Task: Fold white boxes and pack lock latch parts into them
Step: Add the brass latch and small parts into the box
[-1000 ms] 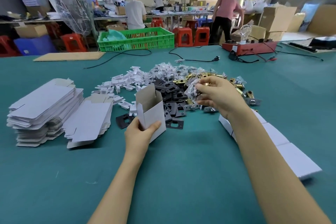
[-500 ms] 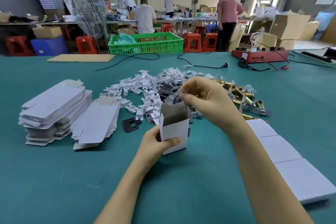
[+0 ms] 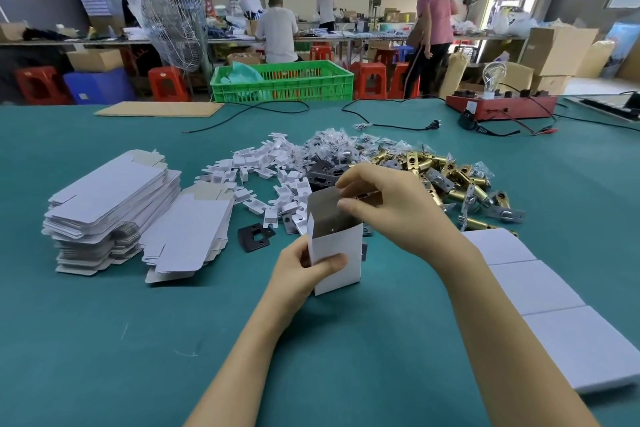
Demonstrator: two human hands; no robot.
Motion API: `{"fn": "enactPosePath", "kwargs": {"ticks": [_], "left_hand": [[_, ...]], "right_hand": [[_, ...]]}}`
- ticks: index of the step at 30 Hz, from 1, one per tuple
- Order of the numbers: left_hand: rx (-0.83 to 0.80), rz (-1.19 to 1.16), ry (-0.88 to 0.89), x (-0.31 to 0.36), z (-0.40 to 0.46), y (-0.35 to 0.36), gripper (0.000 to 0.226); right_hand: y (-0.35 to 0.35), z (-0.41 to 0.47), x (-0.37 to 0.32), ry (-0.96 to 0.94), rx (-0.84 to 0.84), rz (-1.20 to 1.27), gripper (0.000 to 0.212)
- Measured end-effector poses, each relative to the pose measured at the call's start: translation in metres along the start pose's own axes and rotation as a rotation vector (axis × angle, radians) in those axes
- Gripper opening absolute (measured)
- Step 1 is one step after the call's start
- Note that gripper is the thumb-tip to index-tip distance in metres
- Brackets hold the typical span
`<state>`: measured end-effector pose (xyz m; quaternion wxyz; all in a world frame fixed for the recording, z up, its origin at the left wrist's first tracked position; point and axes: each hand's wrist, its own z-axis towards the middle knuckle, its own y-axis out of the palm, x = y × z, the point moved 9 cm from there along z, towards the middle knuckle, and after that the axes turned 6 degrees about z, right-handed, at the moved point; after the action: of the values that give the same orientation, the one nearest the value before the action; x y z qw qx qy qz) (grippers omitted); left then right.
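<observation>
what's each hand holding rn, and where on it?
Left hand grips the upright white box by its lower left edge, thumb across the front. Right hand is curled over the box's open top; whether it holds anything cannot be told.

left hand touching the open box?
Touching. Head view: the left hand grips the upright white box, its thumb lying across the front face.

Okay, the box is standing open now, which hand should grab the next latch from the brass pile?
Right. The right hand is at the box mouth, beside the brass latches on that side. The left hand grips the box's lower corner, keeping it upright, farther from the pile.
</observation>
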<state>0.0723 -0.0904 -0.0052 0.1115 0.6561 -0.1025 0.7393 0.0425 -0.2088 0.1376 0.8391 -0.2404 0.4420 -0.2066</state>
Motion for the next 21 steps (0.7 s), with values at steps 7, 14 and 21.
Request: {"fn": "enactPosePath", "kwargs": {"ticks": [7,14,21], "left_hand": [[-0.016,-0.032,0.01,-0.003,0.0,0.002,0.03],[-0.031,-0.027,0.035,-0.004,0.003,0.006,0.032],[-0.034,-0.04,0.117,0.003,-0.003,0.015,0.045]], "right_hand": [[-0.012,-0.008,0.056,0.29,0.414,0.382,0.023],[0.075,-0.048,0.111,0.615,0.314,0.81,0.046],[0.085,-0.057,0.103,0.591,0.359,1.002,0.049]]}}
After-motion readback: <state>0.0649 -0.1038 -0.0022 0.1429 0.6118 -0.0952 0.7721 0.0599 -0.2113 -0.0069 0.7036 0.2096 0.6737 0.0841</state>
